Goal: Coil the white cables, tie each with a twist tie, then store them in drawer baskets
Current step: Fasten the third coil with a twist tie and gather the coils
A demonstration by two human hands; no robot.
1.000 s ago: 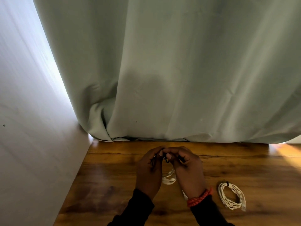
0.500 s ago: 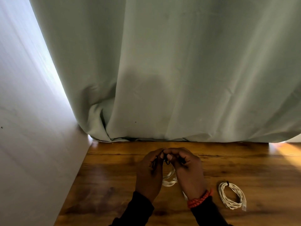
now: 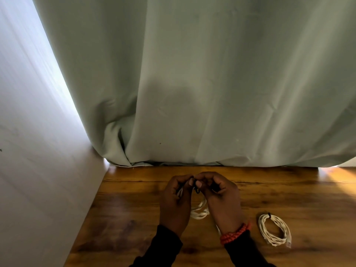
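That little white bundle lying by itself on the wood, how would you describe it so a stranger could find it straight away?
Start at the wooden table below the green curtain. Right of the right hand and its red bracelet, a coiled white cable lies flat, touched by nothing. Unlike the cable in the hands, it is already bound by a dark tie at its top.

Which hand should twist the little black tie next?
Right. The right hand already pinches the black twist tie at its fingertips, while the left hand grips the white cable coil steady.
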